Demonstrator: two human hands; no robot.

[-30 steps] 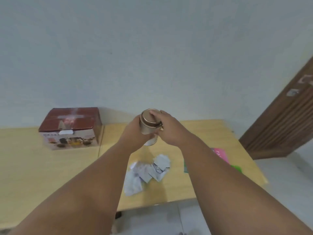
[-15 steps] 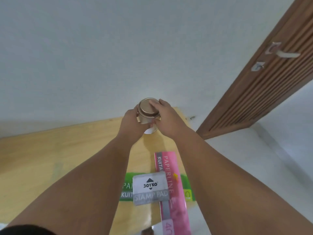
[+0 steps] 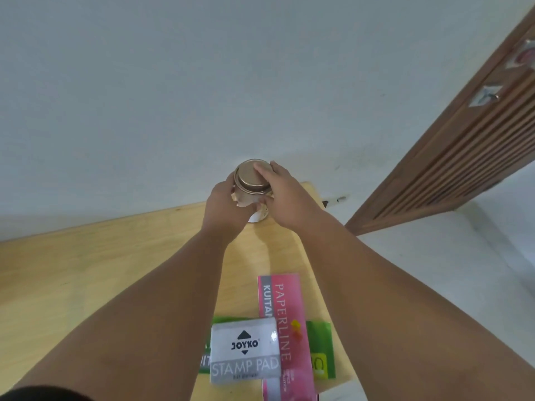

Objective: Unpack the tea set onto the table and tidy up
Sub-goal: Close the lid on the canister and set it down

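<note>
A small round tin with a gold lid stands at the far right corner of the wooden table, close to the wall. My left hand wraps the tin's body from the left. My right hand grips it from the right, with fingertips on the lid's edge. A pale label shows low on the tin between my hands. Whether the tin's base rests on the table is hidden by my hands.
A grey stamp pad box lies on a green booklet and beside a pink receipt book near the table's right front. A brown slatted door stands at the right, over a pale tiled floor.
The view swung right: the tea set box and crumpled paper wrappers have left the frame. Both hands carried the tin to the table's far right corner and kept hold of it.
</note>
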